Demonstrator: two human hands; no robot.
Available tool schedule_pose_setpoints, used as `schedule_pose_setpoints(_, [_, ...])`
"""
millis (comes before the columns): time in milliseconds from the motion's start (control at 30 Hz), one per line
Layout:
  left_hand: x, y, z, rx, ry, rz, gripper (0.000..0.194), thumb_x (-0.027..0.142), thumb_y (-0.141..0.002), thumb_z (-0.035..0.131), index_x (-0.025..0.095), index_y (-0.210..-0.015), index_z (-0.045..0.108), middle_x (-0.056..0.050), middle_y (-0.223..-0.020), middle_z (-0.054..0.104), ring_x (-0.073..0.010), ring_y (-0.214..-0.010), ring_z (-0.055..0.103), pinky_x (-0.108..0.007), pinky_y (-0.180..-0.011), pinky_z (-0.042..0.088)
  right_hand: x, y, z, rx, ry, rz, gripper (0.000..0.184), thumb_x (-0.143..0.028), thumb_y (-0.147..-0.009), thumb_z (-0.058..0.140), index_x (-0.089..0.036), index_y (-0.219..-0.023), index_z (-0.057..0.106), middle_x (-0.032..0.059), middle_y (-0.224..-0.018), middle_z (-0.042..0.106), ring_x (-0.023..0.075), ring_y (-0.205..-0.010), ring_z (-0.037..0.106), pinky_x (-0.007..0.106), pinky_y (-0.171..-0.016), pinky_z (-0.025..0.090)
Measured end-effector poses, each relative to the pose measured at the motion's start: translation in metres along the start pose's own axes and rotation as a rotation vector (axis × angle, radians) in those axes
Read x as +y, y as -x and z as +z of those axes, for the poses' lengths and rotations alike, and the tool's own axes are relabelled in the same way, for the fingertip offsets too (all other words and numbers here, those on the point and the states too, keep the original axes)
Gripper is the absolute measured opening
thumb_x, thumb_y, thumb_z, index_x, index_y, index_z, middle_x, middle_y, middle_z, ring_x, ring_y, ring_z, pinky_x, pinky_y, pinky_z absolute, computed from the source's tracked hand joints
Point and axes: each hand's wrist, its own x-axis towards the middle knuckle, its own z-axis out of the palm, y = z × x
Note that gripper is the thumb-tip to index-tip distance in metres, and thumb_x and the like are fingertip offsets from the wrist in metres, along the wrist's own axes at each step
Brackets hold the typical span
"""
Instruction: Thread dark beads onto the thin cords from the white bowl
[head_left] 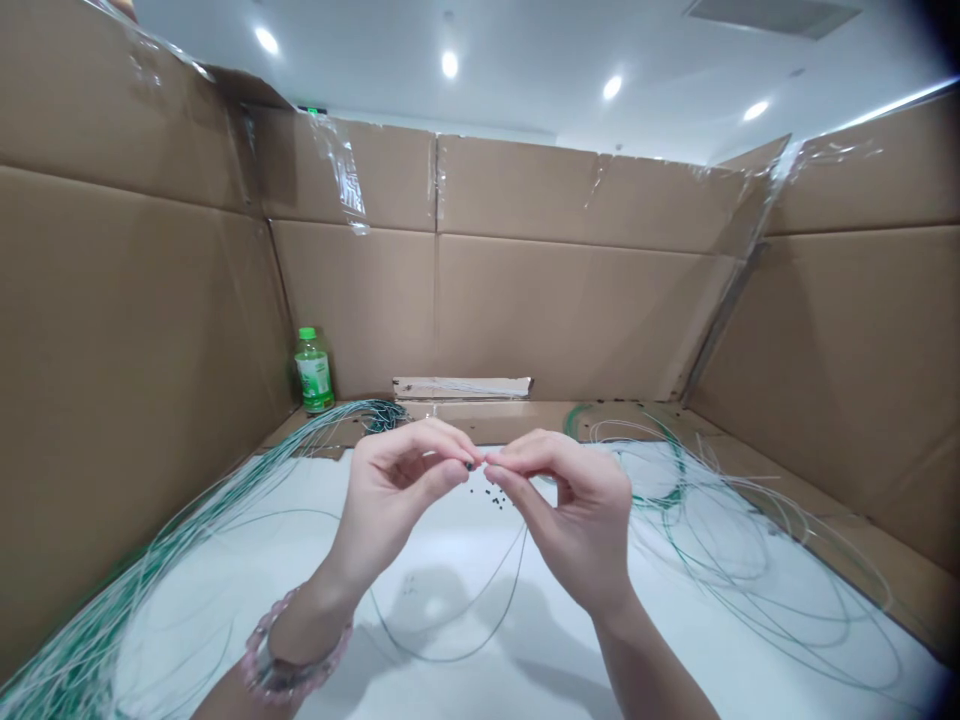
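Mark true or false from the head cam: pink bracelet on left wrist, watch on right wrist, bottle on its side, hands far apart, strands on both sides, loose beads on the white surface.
Pink bracelet: true, a pink beaded bracelet is on the left hand.
Watch: false, none shows on the right hand.
Bottle on its side: false, the green-capped plastic bottle stands upright.
Hands far apart: false, the fingertips nearly meet, a small dark bead at the left's.
Strands: true, green-and-white strands lie on both sides.
Loose beads: true, small dark beads lie on the white surface.
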Motion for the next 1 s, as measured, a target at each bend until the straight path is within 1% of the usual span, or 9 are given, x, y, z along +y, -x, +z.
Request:
schedule_pose_setpoints(100, [-0.0021,0.0005,0.0028,0.008,0.137,-0.071,0.009,0.027,-0.079,0.073,0.021,-0.073,0.072,-0.002,-0.078,0.066,-0.0069,-0.062,0.060,-0.017,-0.057,0.055,-0.0024,0.0035,0.0016,0.012,-0.024,-0.063,0.014,-0.009,-0.079,0.070,-0.022,-0.079,0.068,-0.0033,-0.072,0.070,0.0084,-0.062,0.061,0.022,-0.057,0.050])
schedule_pose_setpoints(200, [-0.0017,0.0006,0.0043,0.009,0.221,-0.115,0.006,0.026,-0.078,0.074,0.022,-0.073,0.073,0.000,-0.080,0.061,-0.0040,-0.060,0.057,-0.014,-0.056,0.053,-0.0032,0.0044,0.0020,0.029,-0.018,-0.113,0.013,-0.007,-0.078,0.071,-0.020,-0.079,0.068,-0.0023,-0.069,0.069,0.0087,-0.060,0.059,0.023,-0.057,0.049])
schedule_pose_setpoints(300, [-0.0013,0.0009,0.0047,-0.010,0.241,-0.128,0.005,0.024,-0.078,0.073,0.023,-0.074,0.074,0.000,-0.080,0.060,-0.0038,-0.064,0.058,-0.011,-0.058,0.052,-0.0037,0.0038,0.0027,0.038,0.005,-0.136,0.013,-0.006,-0.078,0.071,-0.018,-0.077,0.067,-0.0022,-0.067,0.068,0.0079,-0.060,0.060,0.022,-0.057,0.049])
schedule_pose_setpoints(433, [-0.0021,0.0024,0.0045,-0.043,0.250,-0.132,0.004,0.022,-0.079,0.072,0.022,-0.076,0.074,-0.001,-0.082,0.061,-0.0036,-0.065,0.058,-0.011,-0.059,0.053,-0.0048,0.0033,0.0033,0.039,0.036,-0.163,0.013,-0.004,-0.077,0.071,-0.017,-0.076,0.066,-0.0023,-0.067,0.067,0.0071,-0.060,0.059,0.021,-0.058,0.049])
schedule_pose_setpoints(667, [-0.0048,0.0032,0.0046,-0.037,0.219,-0.105,0.004,0.022,-0.080,0.071,0.023,-0.079,0.074,-0.001,-0.083,0.061,-0.0049,-0.068,0.058,-0.011,-0.060,0.053,-0.0054,0.0038,0.0023,0.030,0.067,-0.171,0.013,-0.005,-0.078,0.070,-0.016,-0.076,0.065,-0.0013,-0.067,0.067,0.0078,-0.060,0.059,0.021,-0.056,0.048])
schedule_pose_setpoints(800, [-0.0027,0.0015,0.0050,-0.016,0.149,-0.074,0.005,0.018,-0.079,0.071,0.022,-0.077,0.074,-0.002,-0.082,0.061,-0.0059,-0.070,0.058,-0.012,-0.060,0.053,-0.0027,0.0046,0.0020,0.047,0.107,-0.186,0.013,-0.005,-0.077,0.071,-0.016,-0.075,0.065,-0.0010,-0.066,0.066,0.0084,-0.058,0.058,0.022,-0.055,0.048])
schedule_pose_setpoints(1000, [-0.0001,0.0012,0.0069,0.013,0.051,-0.010,0.008,0.014,-0.078,0.071,0.021,-0.075,0.073,-0.001,-0.080,0.061,-0.0052,-0.075,0.060,-0.008,-0.063,0.053,-0.0008,0.0051,0.0005,0.033,0.137,-0.205,0.013,-0.003,-0.077,0.071,-0.015,-0.077,0.065,-0.0001,-0.066,0.065,0.0088,-0.058,0.058,0.023,-0.054,0.047])
